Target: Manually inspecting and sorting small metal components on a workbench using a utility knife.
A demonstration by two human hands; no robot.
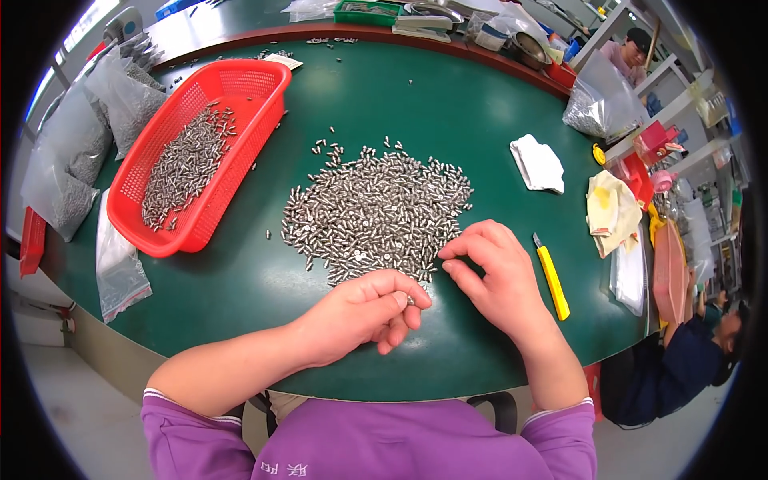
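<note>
Left hand pinches 1 small silver metal pin at its fingertips | right hand picks at the near edge of the loose heap of pins | red plastic basket far left, partly filled | most pins seem unsorted

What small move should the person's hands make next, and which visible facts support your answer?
Probably the right hand should pinch another piece from the pile of small metal parts, since its fingertips rest at the pile's near edge. The left hand already pinches one part, and the red basket holds similar parts.
</note>
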